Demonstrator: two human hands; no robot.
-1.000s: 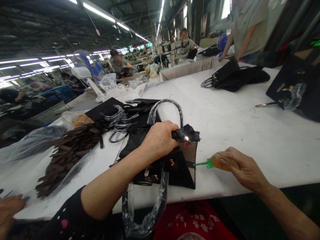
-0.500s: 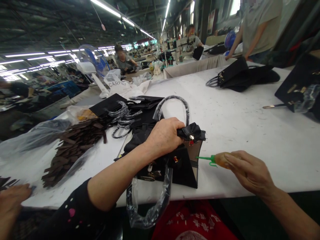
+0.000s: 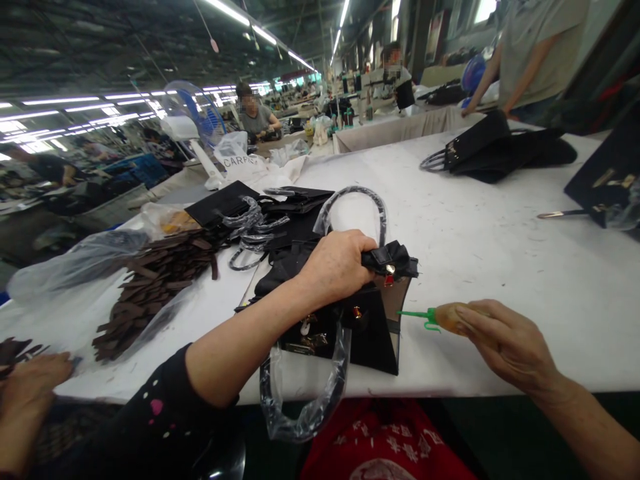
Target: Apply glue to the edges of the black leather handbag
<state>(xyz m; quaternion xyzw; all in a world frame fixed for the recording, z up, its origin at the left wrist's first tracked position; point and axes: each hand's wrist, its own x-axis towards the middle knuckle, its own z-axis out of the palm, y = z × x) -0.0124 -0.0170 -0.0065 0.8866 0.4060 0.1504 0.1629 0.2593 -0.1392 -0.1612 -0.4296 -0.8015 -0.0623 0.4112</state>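
Observation:
My left hand point(image 3: 340, 267) is closed around the gathered top of a black handbag point(image 3: 375, 330), which lies on its side at the table's front edge. One plastic-wrapped handle point(image 3: 345, 373) hangs over that edge and the other arches behind my hand. Gold fittings and a small red tag point(image 3: 389, 281) show on the bag. In my right hand point(image 3: 510, 340) is a yellowish glue bottle point(image 3: 450, 318), gripped on its side. Its thin green nozzle point(image 3: 415, 313) points left, and the tip is close to the bag's open side; I cannot tell if it touches.
More black bags with wrapped handles point(image 3: 250, 220) lie behind on the left, beside a pile of dark brown strips point(image 3: 145, 293) on clear plastic. Another person's hand point(image 3: 40, 373) rests at the lower left. Black bags point(image 3: 485, 147) also lie at the far right. A fan point(image 3: 195, 117) stands beyond.
The whole view has shifted slightly, so things appear a little further right. Both my hands keep their grips, and the nozzle stays beside the bag.

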